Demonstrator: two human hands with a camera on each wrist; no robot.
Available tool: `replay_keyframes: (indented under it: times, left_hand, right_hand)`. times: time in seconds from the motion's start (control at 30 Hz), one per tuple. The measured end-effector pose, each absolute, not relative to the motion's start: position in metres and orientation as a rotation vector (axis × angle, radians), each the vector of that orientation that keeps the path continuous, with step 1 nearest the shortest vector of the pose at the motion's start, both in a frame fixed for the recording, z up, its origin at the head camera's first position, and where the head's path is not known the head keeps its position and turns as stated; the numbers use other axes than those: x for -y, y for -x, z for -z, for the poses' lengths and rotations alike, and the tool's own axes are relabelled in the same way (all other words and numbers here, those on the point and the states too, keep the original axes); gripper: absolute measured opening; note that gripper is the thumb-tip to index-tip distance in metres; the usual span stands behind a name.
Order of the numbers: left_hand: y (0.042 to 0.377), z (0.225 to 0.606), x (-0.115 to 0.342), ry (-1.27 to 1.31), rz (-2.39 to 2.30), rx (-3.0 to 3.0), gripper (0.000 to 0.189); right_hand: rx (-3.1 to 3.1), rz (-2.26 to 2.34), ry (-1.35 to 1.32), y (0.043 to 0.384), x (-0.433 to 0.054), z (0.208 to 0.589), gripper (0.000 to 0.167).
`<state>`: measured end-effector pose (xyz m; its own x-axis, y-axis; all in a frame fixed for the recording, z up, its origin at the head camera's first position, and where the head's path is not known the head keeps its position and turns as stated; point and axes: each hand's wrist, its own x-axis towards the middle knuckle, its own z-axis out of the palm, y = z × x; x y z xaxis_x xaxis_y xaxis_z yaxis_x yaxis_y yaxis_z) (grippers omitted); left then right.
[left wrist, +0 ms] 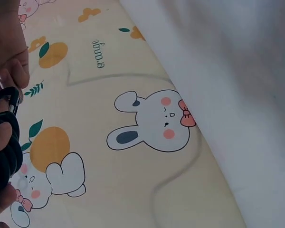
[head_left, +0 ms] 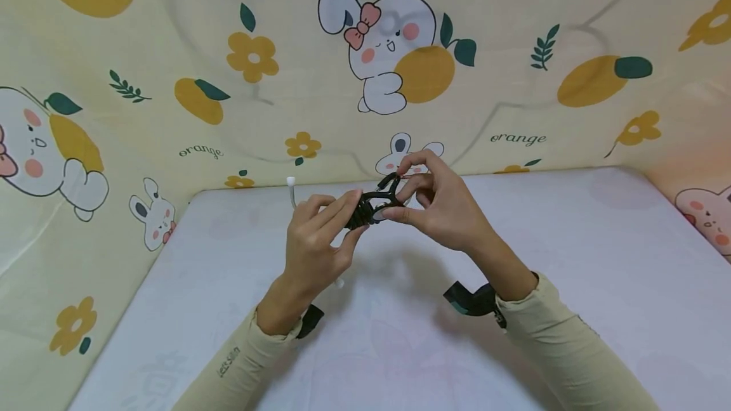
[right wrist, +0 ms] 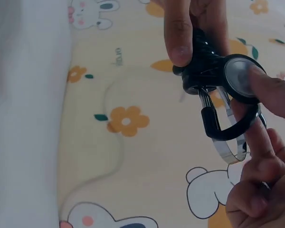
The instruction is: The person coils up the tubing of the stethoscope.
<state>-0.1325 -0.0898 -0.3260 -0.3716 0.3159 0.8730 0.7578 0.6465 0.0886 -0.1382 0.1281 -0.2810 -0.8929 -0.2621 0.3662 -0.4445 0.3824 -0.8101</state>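
Both hands hold a black coiled cord with a carabiner clip (head_left: 388,195) up above the table. My left hand (head_left: 316,240) grips the coils (right wrist: 204,47), its fingers over the top and thumb below. My right hand (head_left: 442,208) pinches the carabiner end. In the right wrist view its thumb presses a round silver disc (right wrist: 237,76) with a black rim, and a finger lies behind the carabiner's loop. A shiny band (right wrist: 230,154) loops beside the carabiner. The left wrist view cuts off most of the left hand (left wrist: 0,137); the coils show under its thumb.
A white-covered table (head_left: 377,347) spreads below the hands. Behind it hangs a cream cloth (head_left: 320,100) printed with rabbits and oranges. A thin grey piece with a white tip (head_left: 291,181) sticks up beyond the left hand. Black straps (head_left: 471,300) sit at both cuffs.
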Motion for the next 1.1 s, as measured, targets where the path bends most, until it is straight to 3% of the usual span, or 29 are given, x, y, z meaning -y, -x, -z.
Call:
replay_keyframes:
  times: [0.3,0.73,1.1]
  left_hand:
    - [0.126,0.324,0.087,0.839,0.541,1.921,0.050]
    - [0.122,0.319,0.085,0.848,0.338,1.902,0.029]
    - [0.110,0.315,0.076,0.800,0.318,1.941,0.030]
  right_hand:
    - [2.424,-1.602,-0.584,0.138,-0.127,0.279,0.052]
    - [2.348,-1.699,-0.395,0.130,-0.114,0.274,0.054]
    - [2.113,-1.309,-0.428,0.113,-0.104,0.284,0.053]
